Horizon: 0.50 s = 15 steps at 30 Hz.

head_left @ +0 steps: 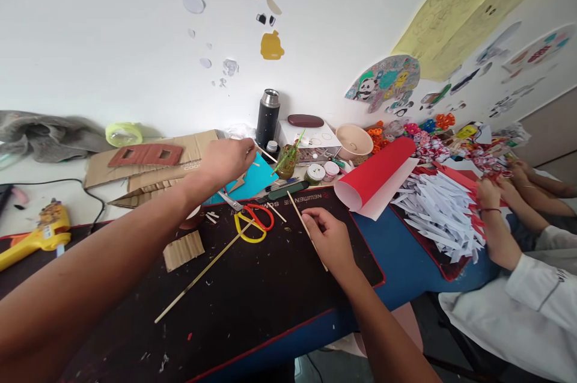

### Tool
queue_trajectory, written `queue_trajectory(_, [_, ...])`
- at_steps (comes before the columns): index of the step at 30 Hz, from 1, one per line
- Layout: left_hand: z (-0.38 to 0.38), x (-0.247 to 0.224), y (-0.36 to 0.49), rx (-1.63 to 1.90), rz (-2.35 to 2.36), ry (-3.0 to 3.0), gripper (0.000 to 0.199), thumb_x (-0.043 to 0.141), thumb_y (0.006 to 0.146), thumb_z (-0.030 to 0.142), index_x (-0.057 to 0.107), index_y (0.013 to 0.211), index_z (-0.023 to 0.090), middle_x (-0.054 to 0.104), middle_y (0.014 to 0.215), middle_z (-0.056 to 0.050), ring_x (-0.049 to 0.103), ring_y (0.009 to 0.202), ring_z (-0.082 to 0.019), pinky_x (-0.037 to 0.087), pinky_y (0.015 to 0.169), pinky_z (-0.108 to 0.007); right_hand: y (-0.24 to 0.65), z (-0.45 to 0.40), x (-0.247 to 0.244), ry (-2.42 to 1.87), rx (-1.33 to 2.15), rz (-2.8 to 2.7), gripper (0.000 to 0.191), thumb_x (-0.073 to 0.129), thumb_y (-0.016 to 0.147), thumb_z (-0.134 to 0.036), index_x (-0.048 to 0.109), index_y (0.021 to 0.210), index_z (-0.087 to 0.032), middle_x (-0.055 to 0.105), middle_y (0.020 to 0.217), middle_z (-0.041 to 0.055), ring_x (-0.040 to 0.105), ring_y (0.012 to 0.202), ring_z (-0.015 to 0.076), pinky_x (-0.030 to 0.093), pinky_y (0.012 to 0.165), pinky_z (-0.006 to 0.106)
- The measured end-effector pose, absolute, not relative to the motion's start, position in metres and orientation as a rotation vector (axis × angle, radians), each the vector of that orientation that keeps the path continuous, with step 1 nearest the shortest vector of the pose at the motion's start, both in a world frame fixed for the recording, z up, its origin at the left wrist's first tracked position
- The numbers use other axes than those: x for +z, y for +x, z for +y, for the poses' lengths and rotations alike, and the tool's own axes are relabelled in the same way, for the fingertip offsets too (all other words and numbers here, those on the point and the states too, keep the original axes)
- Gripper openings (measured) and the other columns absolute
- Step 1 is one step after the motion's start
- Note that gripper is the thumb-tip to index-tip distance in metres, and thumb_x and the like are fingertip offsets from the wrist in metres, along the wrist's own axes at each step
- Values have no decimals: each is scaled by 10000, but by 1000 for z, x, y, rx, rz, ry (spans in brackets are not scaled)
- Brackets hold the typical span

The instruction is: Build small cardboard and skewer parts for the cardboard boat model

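Observation:
My left hand [229, 160] is closed above the cardboard and a blue sheet [265, 171]. A short pale wooden stick [267, 155] juts from its fingertips. Over the black mat, my right hand [328, 237] pinches a thin wooden stick [297, 210] that slants down past the fingers. Between the hands lie scissors [252, 220] with one red and one yellow handle loop, blades toward the left hand. A longer stick [193, 281] lies diagonally on the mat, its upper end over the yellow loop. Beside the scissors is a short stick piece [277, 213].
A yellow glue gun [45, 235] lies left, near a corrugated cardboard piece [184, 251]. Behind stand a black thermos [268, 118], paint jars [315, 174] and a bowl [354, 141]. Rolled red paper [378, 172] and white paper strips [439, 214] lie right, beside other people's hands [491, 196].

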<state>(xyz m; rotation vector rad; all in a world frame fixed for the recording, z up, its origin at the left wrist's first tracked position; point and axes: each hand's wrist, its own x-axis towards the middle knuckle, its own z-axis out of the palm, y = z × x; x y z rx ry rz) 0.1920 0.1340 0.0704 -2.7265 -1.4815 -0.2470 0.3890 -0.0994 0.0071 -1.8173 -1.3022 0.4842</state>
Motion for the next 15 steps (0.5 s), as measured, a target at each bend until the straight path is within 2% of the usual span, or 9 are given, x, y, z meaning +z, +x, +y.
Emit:
queue_trajectory(4, [123, 86, 163, -228, -1510, -2580, 444, 338, 1073, 452, 715, 1100, 220, 773, 877, -143, 753, 847, -358, 443, 701, -387, 372, -89, 14, -1740, 537, -1278, 340, 640, 1006, -495, 800, 1087, -206, 645, 648, -14, 557, 563, 166, 416, 537, 268])
queue_trajectory(8, [99, 90, 141, -153, -1405, -2624, 459, 328, 1072, 467, 707, 976, 225, 740, 770, -123, 730, 735, -330, 374, 630, -370, 351, -82, 21, -1682, 553, -1320, 356, 645, 1002, -480, 795, 1165, -201, 592, 620, -35, 546, 567, 157, 409, 556, 263])
queue_trajectory(12, [64, 88, 133, -149, -1253, -2776, 478, 347, 1066, 490, 702, 877, 231, 732, 718, -99, 695, 666, -281, 287, 587, -345, 330, -76, 26, -1649, 600, -1376, 442, 649, 1008, -495, 751, 1307, -185, 629, 672, -28, 593, 615, 162, 452, 626, 258])
queue_trajectory(15, [44, 86, 133, -140, -1209, -2879, 494, 344, 1063, 487, 721, 883, 224, 705, 661, -88, 640, 587, -263, 215, 564, -343, 318, -72, 28, -1644, 628, -1447, 413, 660, 1016, -484, 764, 1289, -193, 681, 725, -9, 620, 645, 166, 452, 646, 255])
